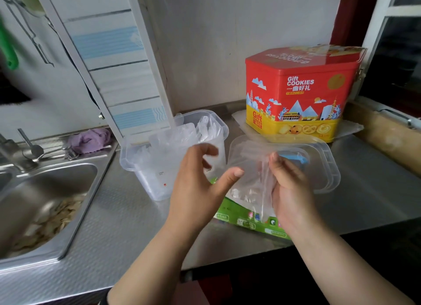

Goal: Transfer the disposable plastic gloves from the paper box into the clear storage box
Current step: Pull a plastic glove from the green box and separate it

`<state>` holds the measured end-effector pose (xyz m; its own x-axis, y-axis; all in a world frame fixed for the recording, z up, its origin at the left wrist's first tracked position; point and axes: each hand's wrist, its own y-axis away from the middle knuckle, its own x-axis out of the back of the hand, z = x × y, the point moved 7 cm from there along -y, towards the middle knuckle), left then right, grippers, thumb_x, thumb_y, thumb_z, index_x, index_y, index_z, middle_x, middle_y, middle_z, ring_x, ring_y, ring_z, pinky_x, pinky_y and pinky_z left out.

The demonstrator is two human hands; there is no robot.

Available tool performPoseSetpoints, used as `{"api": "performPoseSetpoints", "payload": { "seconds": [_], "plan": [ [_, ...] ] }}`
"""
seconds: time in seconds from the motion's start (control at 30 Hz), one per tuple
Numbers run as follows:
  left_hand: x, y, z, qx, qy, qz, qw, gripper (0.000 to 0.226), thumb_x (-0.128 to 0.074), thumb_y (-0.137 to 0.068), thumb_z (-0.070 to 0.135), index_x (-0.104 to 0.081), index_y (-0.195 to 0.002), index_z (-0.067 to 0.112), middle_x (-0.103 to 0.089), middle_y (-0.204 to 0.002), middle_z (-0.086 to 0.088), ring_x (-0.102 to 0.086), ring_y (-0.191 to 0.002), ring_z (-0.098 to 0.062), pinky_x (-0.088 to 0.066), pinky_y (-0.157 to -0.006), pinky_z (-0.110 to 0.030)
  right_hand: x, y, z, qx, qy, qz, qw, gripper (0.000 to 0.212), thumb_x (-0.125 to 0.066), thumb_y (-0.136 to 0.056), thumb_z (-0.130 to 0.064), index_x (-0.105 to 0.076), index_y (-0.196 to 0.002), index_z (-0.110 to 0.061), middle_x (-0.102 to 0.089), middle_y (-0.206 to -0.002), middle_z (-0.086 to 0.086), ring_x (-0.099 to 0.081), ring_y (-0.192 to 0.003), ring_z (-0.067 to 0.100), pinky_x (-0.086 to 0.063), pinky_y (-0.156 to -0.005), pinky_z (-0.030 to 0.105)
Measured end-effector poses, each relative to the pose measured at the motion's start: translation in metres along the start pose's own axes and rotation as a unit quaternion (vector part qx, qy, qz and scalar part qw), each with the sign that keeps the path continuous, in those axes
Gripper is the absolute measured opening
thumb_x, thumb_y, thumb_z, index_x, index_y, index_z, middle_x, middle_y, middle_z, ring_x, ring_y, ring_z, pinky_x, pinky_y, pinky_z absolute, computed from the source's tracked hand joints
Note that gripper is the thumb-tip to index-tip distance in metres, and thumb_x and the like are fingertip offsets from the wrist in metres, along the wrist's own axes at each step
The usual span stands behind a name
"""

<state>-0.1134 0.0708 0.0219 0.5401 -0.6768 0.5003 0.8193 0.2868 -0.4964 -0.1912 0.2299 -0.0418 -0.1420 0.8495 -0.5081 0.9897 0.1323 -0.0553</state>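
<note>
From the head view, thin crinkled transparent plastic gloves (255, 179) hang over the green paper box (248, 222) on the steel desk (118, 225), gripped by the right hand (289, 186). The left hand (200, 181) hovers beside them, fingers loosely spread, holding nothing. More gloves fill the clear storage box (159, 165) just left.

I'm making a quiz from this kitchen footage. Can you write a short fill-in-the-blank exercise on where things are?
1. The clear storage box stands between the paper box and the ____.
2. The right hand grips a bunch of ____.
3. The tall tin behind the clear lid is printed with the words Gift ____.
4. The left hand holds ____.

Missing words: sink; gloves; Cookies; nothing
</note>
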Motion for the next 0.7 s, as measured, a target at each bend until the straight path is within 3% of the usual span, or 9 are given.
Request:
{"api": "performPoseSetpoints", "payload": {
  "seconds": [0.1, 0.13, 0.2, 0.27, 0.33, 0.4, 0.53, 0.6, 0.7],
  "plan": [
    [-0.021, -0.015, 0.009, -0.016, -0.033, -0.108, 0.994, 0.080, -0.067, -0.069, 0.064, -0.042, -0.137, 0.028, -0.056, -0.118, 0.018, -0.052, -0.104, 0.001, -0.043, -0.090, -0.018, -0.002, 0.004, -0.002, 0.009, 0.063, -0.005, 0.998, 0.058, -0.075, -0.062, -0.069, -0.075, -0.094, -0.020, -0.072, -0.102, 0.011, -0.065, -0.098, 0.026, -0.042, -0.100, 0.053],
    [-0.027, -0.020, 0.013, -0.030, -0.033, -0.125, 0.991, 0.069, -0.071, -0.075, 0.054, -0.048, -0.133, 0.026, -0.061, -0.111, 0.016, -0.055, -0.101, 0.000, -0.045, -0.089, -0.020, -0.001, 0.004, -0.003, 0.017, 0.087, -0.006, 0.996, 0.054, -0.070, -0.070, -0.067, -0.074, -0.096, -0.020, -0.072, -0.102, 0.007, -0.064, -0.102, 0.025, -0.045, -0.099, 0.051],
    [-0.034, -0.031, 0.021, -0.053, -0.037, -0.113, 0.992, 0.036, -0.071, -0.085, 0.038, -0.061, -0.114, 0.018, -0.067, -0.094, 0.013, -0.061, -0.090, -0.005, -0.050, -0.083, -0.031, 0.004, 0.005, -0.007, 0.039, 0.145, -0.001, 0.989, 0.046, -0.061, -0.078, -0.062, -0.067, -0.104, -0.024, -0.070, -0.106, -0.004, -0.062, -0.106, 0.016, -0.049, -0.090, 0.029],
    [-0.036, -0.039, 0.025, -0.058, -0.037, -0.067, 0.995, 0.019, -0.065, -0.091, 0.033, -0.066, -0.097, 0.015, -0.066, -0.080, 0.012, -0.061, -0.077, -0.007, -0.052, -0.071, -0.036, 0.007, 0.008, -0.008, 0.053, 0.211, -0.019, 0.976, 0.061, -0.061, -0.077, -0.064, -0.053, -0.124, -0.026, -0.061, -0.122, -0.004, -0.057, -0.115, 0.010, -0.045, -0.090, 0.021],
    [-0.039, -0.041, 0.029, -0.065, -0.034, -0.032, 0.997, 0.024, -0.057, -0.092, 0.039, -0.066, -0.087, 0.018, -0.066, -0.072, 0.010, -0.061, -0.069, -0.009, -0.051, -0.066, -0.036, 0.008, 0.013, 0.002, 0.050, 0.257, -0.073, 0.962, 0.090, -0.072, -0.060, -0.074, -0.042, -0.130, -0.025, -0.058, -0.127, -0.003, -0.055, -0.120, 0.012, -0.044, -0.100, 0.029],
    [-0.046, -0.041, 0.031, -0.073, -0.049, -0.039, 0.995, 0.028, -0.054, -0.093, 0.045, -0.066, -0.088, 0.020, -0.068, -0.075, 0.007, -0.063, -0.069, -0.013, -0.051, -0.064, -0.035, 0.005, 0.019, 0.012, 0.027, 0.363, -0.114, 0.924, 0.100, -0.077, -0.048, -0.076, -0.034, -0.126, -0.030, -0.058, -0.120, -0.013, -0.058, -0.115, 0.012, -0.046, -0.096, 0.034],
    [-0.051, -0.045, 0.038, -0.112, -0.095, -0.040, 0.988, 0.029, -0.060, -0.092, 0.045, -0.063, -0.084, 0.017, -0.052, -0.055, 0.008, -0.048, -0.053, -0.010, -0.034, -0.049, -0.021, -0.003, 0.028, 0.018, 0.031, 0.572, -0.115, 0.812, 0.110, -0.084, -0.058, -0.056, -0.015, -0.138, -0.024, -0.054, -0.123, -0.005, -0.056, -0.115, 0.021, -0.047, -0.086, 0.032],
    [-0.047, -0.050, 0.042, -0.129, -0.091, -0.030, 0.987, 0.020, -0.063, -0.092, 0.032, -0.061, -0.076, 0.021, -0.037, -0.046, 0.011, -0.045, -0.049, -0.013, -0.027, -0.047, -0.019, -0.005, 0.026, 0.017, 0.041, 0.589, -0.114, 0.799, 0.114, -0.082, -0.057, -0.058, -0.012, -0.141, -0.026, -0.051, -0.133, -0.003, -0.053, -0.122, 0.023, -0.046, -0.089, 0.033],
    [-0.028, -0.064, 0.047, -0.147, -0.099, -0.005, 0.984, 0.029, -0.061, -0.091, 0.026, -0.050, -0.065, 0.029, -0.030, -0.043, 0.010, -0.037, -0.045, -0.012, -0.026, -0.046, -0.027, -0.006, 0.025, 0.017, 0.058, 0.589, -0.135, 0.794, 0.134, -0.084, -0.060, -0.054, 0.023, -0.140, -0.050, -0.034, -0.152, -0.007, -0.046, -0.131, 0.020, -0.043, -0.096, 0.035]
  ]
}}
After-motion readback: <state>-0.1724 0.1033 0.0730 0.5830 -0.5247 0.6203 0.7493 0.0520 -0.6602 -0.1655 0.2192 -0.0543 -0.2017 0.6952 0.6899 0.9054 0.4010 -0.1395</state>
